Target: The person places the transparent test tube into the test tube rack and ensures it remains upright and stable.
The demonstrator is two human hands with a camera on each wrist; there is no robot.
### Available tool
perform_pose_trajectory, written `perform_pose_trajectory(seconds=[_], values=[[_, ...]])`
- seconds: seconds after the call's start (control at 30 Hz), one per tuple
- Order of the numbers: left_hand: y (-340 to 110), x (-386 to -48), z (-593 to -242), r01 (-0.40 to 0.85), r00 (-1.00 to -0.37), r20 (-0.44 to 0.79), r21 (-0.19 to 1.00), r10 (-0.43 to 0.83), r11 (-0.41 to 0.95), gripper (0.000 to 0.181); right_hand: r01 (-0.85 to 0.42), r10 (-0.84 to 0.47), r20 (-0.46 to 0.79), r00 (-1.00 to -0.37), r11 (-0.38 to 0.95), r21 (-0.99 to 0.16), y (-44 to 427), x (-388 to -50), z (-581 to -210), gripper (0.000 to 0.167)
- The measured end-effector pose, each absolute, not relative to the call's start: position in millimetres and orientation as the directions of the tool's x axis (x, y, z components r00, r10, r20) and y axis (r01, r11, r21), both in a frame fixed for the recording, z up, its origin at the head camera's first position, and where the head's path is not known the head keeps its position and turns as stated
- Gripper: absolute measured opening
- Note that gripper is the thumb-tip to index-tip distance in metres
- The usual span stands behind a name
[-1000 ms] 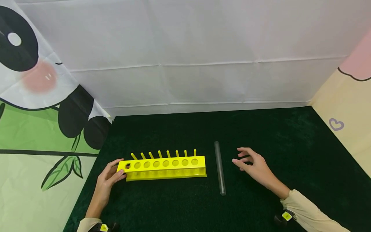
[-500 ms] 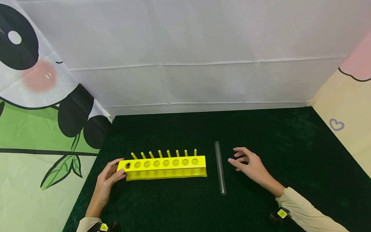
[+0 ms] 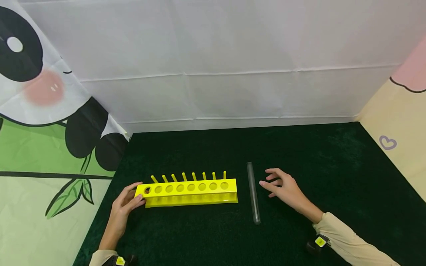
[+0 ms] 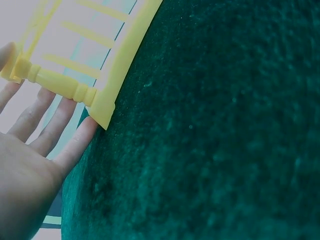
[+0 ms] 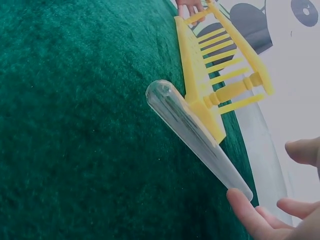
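A yellow test tube rack [image 3: 191, 195], with a row of holes in its top and pegs along the back, stands upright on the dark green cloth. My left hand [image 3: 120, 210] holds its left end, thumb at the front and index finger at the back corner; the left wrist view shows the fingers against the end post [image 4: 60, 84]. Right of the rack lies a clear glass test tube [image 3: 253, 195], its rounded end towards me. Beside it hovers my right hand [image 3: 287, 189], thumb and fingers apart with nothing between them; whether a fingertip touches the tube cannot be told.
Green cloth [image 3: 199, 236] covers the table. A white sheet [image 3: 213, 92] hangs behind it, with a panda-print cloth [image 3: 43, 147] on the left and a cream printed cloth [image 3: 392, 122] on the right.
My right hand has moved left, closer to the test tube. The left hand, rack and tube stay where they were.
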State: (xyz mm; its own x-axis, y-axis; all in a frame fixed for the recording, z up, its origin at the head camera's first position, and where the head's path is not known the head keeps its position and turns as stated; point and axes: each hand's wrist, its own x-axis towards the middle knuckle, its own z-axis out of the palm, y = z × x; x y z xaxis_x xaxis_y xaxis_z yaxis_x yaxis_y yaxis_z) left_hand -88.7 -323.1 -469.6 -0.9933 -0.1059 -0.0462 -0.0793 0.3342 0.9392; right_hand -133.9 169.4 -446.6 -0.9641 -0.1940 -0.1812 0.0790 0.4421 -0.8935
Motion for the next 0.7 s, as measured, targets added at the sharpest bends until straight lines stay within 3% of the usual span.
perform_pose_trajectory(seconds=[0.7], values=[[-323.8, -92.5, -477.1, -0.091, -0.991, -0.054, 0.942, -0.121, 0.323, 0.049, 0.16, -0.152, -0.25, -0.956, 0.442, -0.883, 143.7, -146.9, -460.0, 0.062]])
